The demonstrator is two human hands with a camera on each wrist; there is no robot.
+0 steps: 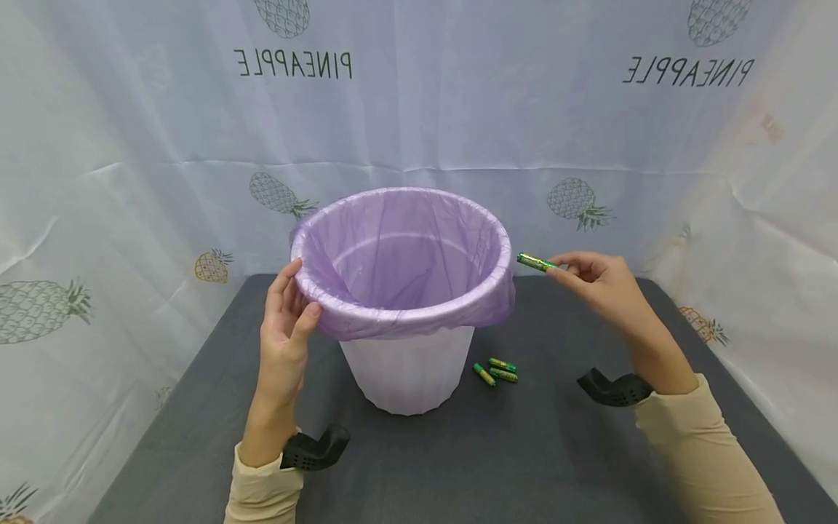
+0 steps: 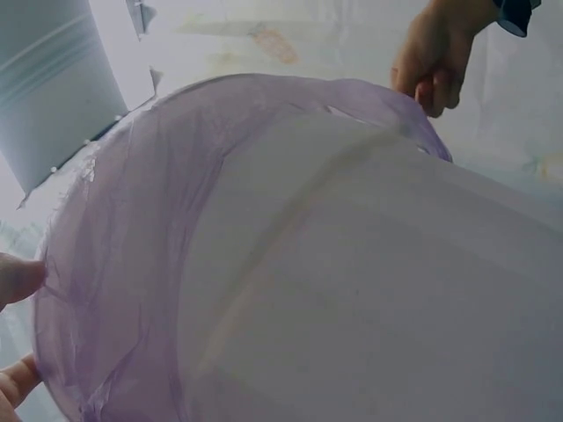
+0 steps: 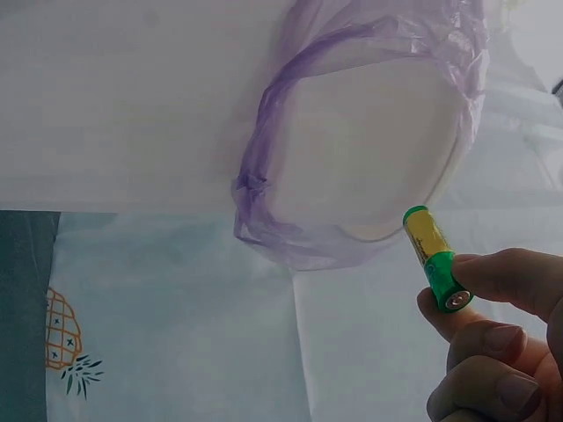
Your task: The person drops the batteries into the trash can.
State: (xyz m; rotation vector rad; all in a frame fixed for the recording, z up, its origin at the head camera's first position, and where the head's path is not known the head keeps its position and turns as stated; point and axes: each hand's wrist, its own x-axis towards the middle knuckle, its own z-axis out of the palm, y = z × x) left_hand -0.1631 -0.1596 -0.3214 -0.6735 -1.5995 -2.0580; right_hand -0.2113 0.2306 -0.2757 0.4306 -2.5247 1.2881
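A white trash can (image 1: 406,371) stands upright, lined with a thin purple garbage bag (image 1: 412,324) folded down over its rim. On the can's left side, my left hand (image 1: 281,342) holds the bag-covered rim with thumb and fingertips; the left wrist view shows fingertips (image 2: 19,280) against the bag. To the right of the rim, my right hand (image 1: 605,287) pinches a green and yellow battery (image 1: 535,262) between thumb and index finger, apart from the can. The right wrist view shows the same battery (image 3: 433,259) by one end, its other end pointing toward the bag.
Several green and yellow batteries (image 1: 503,365) lie close together on the dark grey table (image 1: 524,451), just right of the can's base. Around the table hangs a pale curtain (image 1: 445,102) printed with pineapples.
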